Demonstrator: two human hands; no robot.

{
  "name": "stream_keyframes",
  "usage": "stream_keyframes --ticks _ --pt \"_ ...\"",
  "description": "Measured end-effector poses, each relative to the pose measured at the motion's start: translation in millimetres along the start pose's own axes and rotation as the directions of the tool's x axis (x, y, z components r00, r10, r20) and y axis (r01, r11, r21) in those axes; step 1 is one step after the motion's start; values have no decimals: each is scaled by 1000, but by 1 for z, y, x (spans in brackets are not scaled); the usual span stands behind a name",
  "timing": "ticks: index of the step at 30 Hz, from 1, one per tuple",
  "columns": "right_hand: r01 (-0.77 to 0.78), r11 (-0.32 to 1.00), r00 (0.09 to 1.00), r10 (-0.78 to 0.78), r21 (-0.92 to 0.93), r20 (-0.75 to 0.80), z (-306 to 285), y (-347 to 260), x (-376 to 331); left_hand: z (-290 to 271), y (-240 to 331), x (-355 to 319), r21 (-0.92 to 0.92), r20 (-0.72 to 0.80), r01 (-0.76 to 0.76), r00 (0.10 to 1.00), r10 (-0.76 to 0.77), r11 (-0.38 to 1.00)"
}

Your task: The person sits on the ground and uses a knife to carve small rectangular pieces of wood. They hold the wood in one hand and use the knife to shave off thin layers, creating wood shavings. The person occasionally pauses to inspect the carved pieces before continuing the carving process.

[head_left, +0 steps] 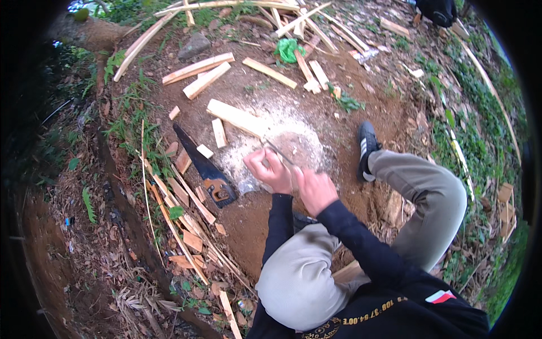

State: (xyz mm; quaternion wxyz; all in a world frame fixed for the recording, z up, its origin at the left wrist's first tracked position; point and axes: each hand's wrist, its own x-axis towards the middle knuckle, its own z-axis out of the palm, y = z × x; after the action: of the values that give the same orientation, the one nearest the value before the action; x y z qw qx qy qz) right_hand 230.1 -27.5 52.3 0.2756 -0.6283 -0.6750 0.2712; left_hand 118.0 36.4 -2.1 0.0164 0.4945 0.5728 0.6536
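My left hand (pixel 272 170) is closed, its fingers curled; what it holds, if anything, is hidden. Beside it, my right hand (pixel 316 189) closes around one end of a thin, dark, narrow tool (pixel 280 153), whose kind I cannot make out. The tool slants up and left past my left fingers. Just beyond its tip lies a pale wooden board (pixel 237 117), one end in scattered sawdust (pixel 302 131). A handsaw (pixel 197 155) with a dark blade and a brown-and-black handle rests on the ground left of my hands. Small wood offcuts (pixel 219 133) lie between saw and board.
More cut boards (pixel 207 81) lie ahead, near a green plastic bag (pixel 288 51) and a grey rock (pixel 193 46). Long wood strips (pixel 179 226) line the left side. My shoe (pixel 366 148) is planted at right. A dark object (pixel 437 11) sits at far right.
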Motion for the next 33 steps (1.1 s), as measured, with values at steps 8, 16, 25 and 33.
stream_keyframes --ticks 8,16,25,33 --pt "264 875 955 -296 -406 -17 0 48 19 12 2 -21 -17 42 -139 989 139 990" --pt "-270 913 962 245 305 118 -13 25 -20 1 3 -17 -161 5 -21 1000 22 987" --pt "-184 916 982 156 356 105 -19 5 -22 8 13 -17 -231 -27 67 997 -75 971" --pt "-126 948 990 104 292 93 -14 6 -21 7 0 -19 -206 -42 22 999 -31 978"
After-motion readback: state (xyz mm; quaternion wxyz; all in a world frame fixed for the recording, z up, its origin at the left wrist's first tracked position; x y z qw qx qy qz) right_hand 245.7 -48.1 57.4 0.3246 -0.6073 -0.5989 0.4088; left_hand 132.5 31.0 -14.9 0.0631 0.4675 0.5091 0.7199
